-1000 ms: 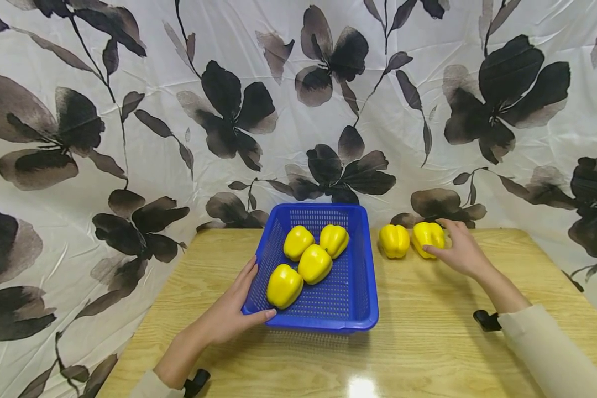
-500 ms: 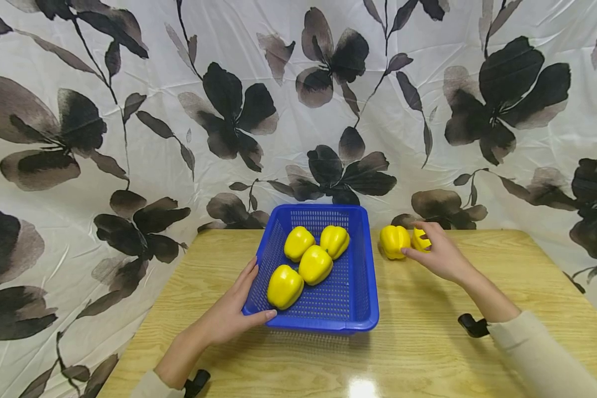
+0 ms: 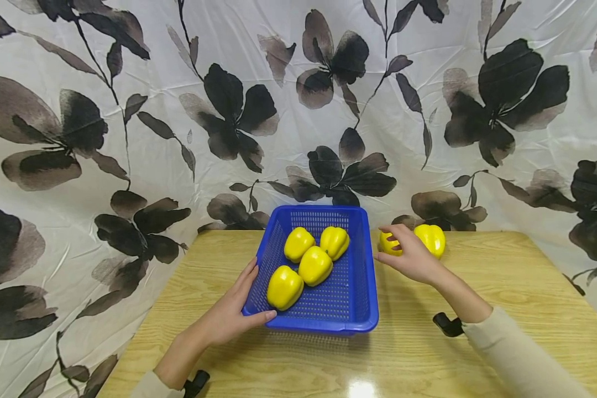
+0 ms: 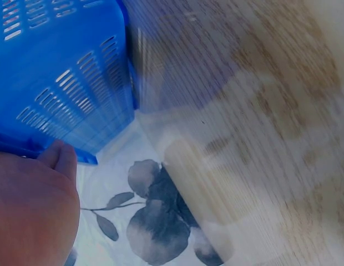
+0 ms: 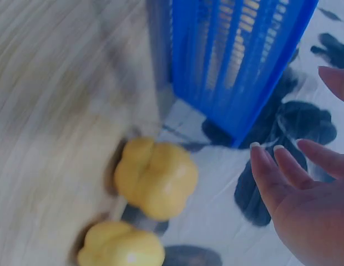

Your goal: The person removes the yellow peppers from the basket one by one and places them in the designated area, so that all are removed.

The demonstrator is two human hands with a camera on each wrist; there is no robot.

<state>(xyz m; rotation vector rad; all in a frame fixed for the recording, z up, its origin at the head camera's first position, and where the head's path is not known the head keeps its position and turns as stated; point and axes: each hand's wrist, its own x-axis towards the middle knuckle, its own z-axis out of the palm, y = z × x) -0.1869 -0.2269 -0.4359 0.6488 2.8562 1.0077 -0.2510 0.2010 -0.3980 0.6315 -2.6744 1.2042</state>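
Note:
My left hand holds the near left corner of the blue plastic basket, thumb on the front rim and fingers along the left side. Several yellow bell peppers lie inside it. To the right of the basket, my right hand is over a yellow bell pepper, partly hiding it. Another yellow bell pepper sits just to its right. In the right wrist view, the fingers are spread and apart from both loose peppers, with nothing held.
A wooden table carries everything. Behind its far edge hangs a white cloth with dark flower prints. A black wrist-camera mount sticks out by the right sleeve, and another by the left.
My right hand has moved left from the far right bell pepper to the one nearer the basket, leaving both peppers in place. The left hand and the basket have stayed put.

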